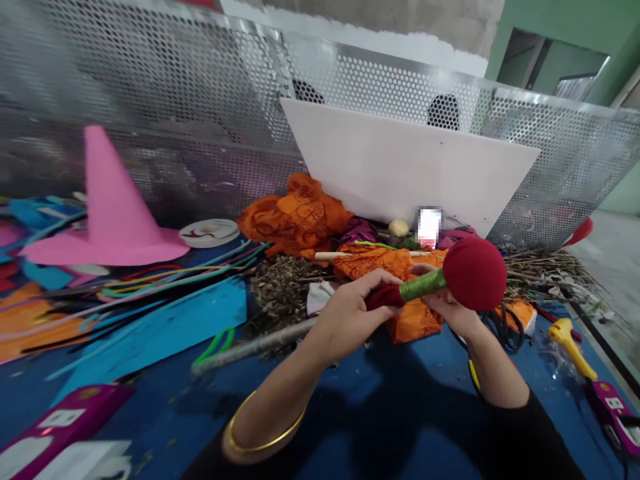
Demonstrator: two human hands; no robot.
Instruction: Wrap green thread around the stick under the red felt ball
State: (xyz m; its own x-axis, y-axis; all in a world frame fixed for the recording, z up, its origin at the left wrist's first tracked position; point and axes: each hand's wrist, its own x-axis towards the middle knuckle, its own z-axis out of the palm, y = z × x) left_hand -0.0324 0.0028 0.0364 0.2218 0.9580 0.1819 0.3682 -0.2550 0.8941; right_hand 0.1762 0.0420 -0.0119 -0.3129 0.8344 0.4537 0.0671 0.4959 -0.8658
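Note:
A round red cloth-covered ball (475, 273) sits at the right end of a neck wrapped in green cord (423, 285). Dark red cloth (387, 297) gathers at the neck's left end, and my left hand (353, 310) is closed around it. Behind and under the green neck is my right hand (450, 308), its fingers partly hidden by the neck and ball. Orange patterned cloth (416, 321) lies just beneath and behind both hands. A long grey stick (260, 343) reaches from the left toward my left wrist.
A pink cone hat (113, 207), ribbon roll (209, 233) and blue sheet (165, 333) lie left. Dried plant bits (280, 290) and bunched orange cloth (300, 210) are behind. A white board (410, 160) leans on the mesh. A yellow glue gun (573, 347) and purple power strips flank the table.

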